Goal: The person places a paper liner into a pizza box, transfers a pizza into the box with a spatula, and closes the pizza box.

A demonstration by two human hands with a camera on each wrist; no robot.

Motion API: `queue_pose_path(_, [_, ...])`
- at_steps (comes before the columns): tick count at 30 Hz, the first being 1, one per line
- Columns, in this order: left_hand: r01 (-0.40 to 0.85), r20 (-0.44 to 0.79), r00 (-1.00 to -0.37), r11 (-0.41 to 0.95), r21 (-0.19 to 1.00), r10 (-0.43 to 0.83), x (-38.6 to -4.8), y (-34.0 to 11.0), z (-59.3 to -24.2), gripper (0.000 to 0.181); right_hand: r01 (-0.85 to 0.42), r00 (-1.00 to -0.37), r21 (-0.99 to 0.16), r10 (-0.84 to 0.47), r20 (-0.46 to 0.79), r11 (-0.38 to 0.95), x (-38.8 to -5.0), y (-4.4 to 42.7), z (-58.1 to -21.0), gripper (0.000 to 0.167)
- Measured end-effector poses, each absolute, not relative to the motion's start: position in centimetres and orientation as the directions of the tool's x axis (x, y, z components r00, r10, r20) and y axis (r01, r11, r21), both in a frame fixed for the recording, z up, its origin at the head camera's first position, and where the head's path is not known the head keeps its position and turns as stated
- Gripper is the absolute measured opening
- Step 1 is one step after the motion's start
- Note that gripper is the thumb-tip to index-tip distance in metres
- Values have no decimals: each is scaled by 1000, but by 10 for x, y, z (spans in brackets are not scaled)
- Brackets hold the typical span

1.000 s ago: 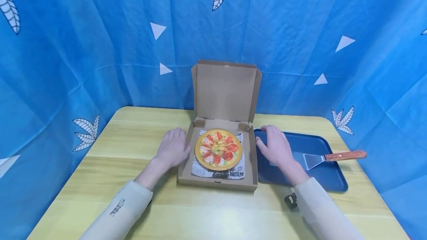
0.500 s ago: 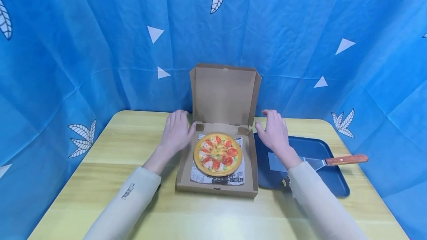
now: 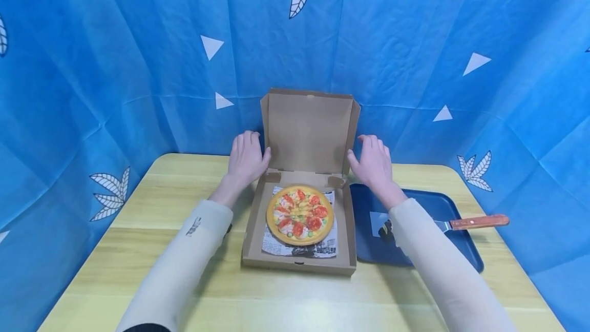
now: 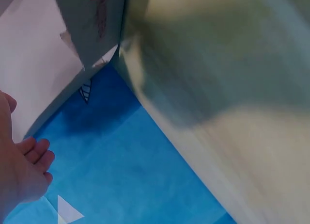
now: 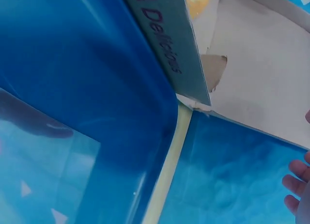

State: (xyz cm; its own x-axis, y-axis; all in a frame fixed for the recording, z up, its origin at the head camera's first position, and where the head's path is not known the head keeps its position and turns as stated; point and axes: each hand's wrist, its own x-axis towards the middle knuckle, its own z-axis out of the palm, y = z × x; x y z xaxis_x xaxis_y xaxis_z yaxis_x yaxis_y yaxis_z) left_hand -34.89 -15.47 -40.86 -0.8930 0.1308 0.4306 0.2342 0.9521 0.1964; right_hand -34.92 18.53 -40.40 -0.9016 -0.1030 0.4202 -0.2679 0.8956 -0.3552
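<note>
A brown cardboard pizza box (image 3: 297, 266) sits on the table with its lid (image 3: 310, 129) standing up at the back. Inside, a round pizza (image 3: 299, 215) with red and yellow toppings rests on a printed paper sheet (image 3: 278, 248). Beside the lid's left edge is my left hand (image 3: 247, 159), fingers loosely bent and the thumb toward the cardboard. My right hand (image 3: 372, 163) mirrors it at the lid's right edge. In the wrist views, the left fingers (image 4: 39, 153) and right fingers (image 5: 296, 178) lie near the lid; whether they touch it I cannot tell.
Right of the box lies a dark blue tray (image 3: 426, 200), partly under my right forearm. On it rests a spatula with a wooden handle (image 3: 479, 222) that sticks out past the rim. A blue patterned curtain (image 3: 396, 55) hangs behind the wooden table (image 3: 184, 188).
Both hands have risen from the sides of the box base, moving away from me up to the lid's two side edges. Box, pizza and tray stay in place.
</note>
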Motion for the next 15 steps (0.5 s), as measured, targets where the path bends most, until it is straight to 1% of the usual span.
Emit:
queue_pose_path(3, [218,408,-904,959,182,128,-359,-157,-403,58,-253,-911,-348,-101,399,903,-357,184,-401,57])
queue_pose_path(8, [203,317,-936,969,139,150,-372,-156,-396,61,-228,-925,-327,-100,366,917,-368,183,-398,59])
queue_pose_path(11, [209,283,-944,970,123,168,-378,-154,-394,59,-219,-931,-312,-103,349,924,-374,183,-396,60])
queue_pose_path(15, [202,269,-950,970,132,162,-384,-153,-394,55,-217,-937,-288,-117,328,933,-381,182,-395,62])
